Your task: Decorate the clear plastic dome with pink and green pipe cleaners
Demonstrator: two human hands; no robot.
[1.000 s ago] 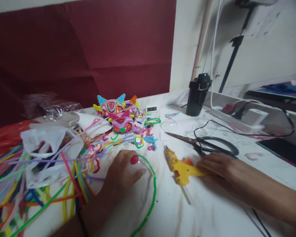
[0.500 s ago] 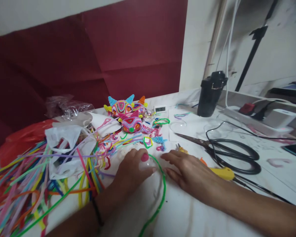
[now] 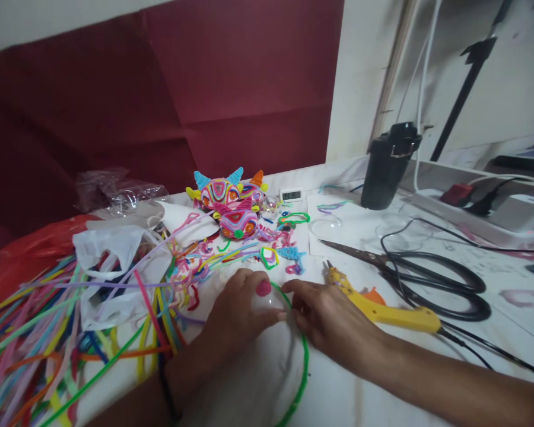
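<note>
The left hand [image 3: 235, 308] curls its fingers round a clear dome [image 3: 273, 301]. The right hand [image 3: 333, 314] bends its fingers against a green pipe cleaner [image 3: 304, 367], grip unclear.

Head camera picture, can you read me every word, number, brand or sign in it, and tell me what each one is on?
No text can be read for sure.
Small white display: dark marks on its screen, too small and blurred to read.
White paper: faint marks near the scissors, too blurred to tell if they are writing.
</note>
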